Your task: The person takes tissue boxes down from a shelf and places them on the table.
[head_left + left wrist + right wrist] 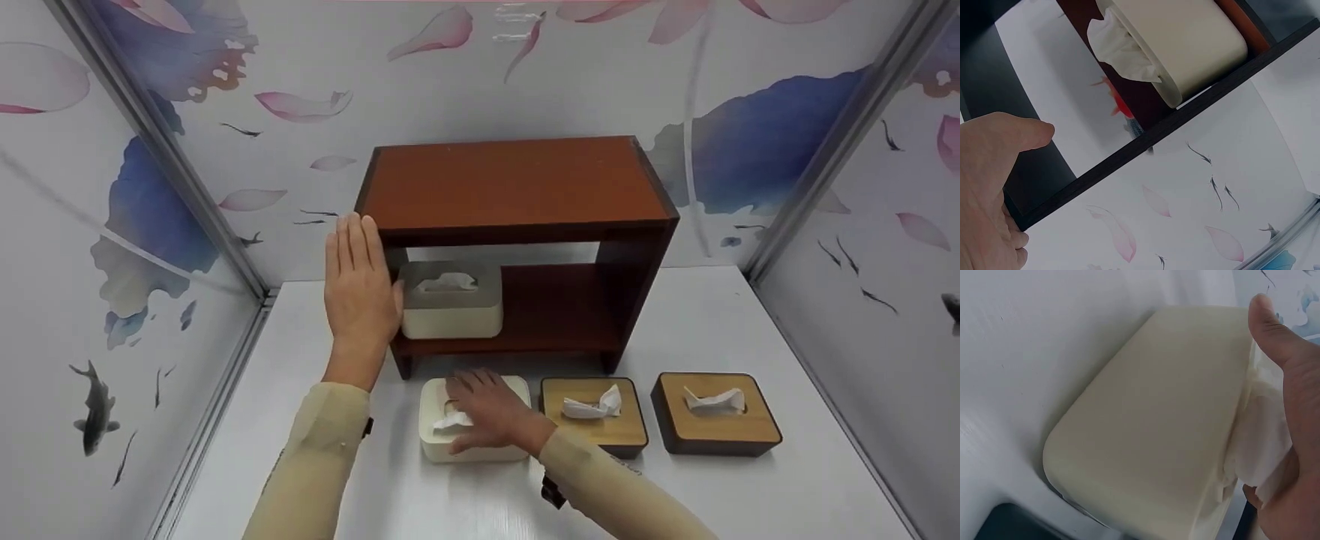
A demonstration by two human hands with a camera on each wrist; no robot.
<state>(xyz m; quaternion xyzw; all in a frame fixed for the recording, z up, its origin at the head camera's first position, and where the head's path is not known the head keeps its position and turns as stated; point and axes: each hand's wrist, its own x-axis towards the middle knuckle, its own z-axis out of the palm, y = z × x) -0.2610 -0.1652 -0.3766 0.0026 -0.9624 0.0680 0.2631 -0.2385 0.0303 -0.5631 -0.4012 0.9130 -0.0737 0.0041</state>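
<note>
My left hand [360,292] lies against the left side of a brown wooden shelf [517,187], its fingers straight and pointing up. In the left wrist view its thumb [1036,134] reaches over the front of the dark side panel. A cream tissue box [452,322] stands on the shelf board, just right of that hand. Over the top of a second cream tissue box [439,450] my right hand [491,412] is spread, its thumb [1275,332] by the lid's edge in the right wrist view. White tissue [1261,433] sticks up beneath the palm; the other fingertips are mostly hidden there.
Two tissue boxes with wooden tops, one nearer [555,420] and one farther right [720,427], stand on the white table [795,487] in front of the shelf. Patterned wall panels [300,150] with metal corner strips enclose the table at the back and both sides.
</note>
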